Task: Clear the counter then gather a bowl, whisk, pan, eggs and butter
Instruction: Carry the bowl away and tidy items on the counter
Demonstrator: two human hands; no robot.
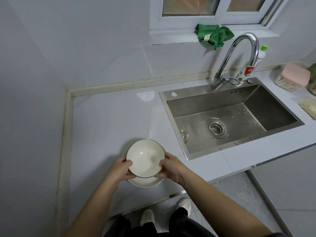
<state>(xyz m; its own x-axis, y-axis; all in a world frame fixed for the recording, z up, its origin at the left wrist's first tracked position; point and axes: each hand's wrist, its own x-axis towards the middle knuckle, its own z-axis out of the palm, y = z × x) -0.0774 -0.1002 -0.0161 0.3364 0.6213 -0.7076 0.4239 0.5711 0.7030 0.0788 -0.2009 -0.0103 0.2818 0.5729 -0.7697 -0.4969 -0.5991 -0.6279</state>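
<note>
I am gripping the bowl by its rim, left hand and right hand pinching opposite sides, directly above a plate.

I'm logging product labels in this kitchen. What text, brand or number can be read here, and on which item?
Nothing can be read with certainty.
Bottle behind the faucet: red and green label, print too blurred to read.
Sink rim: small dark marks near the faucet base, not legible.
Green cloth: pale tag, no readable print.
Bowl: no text.
</note>
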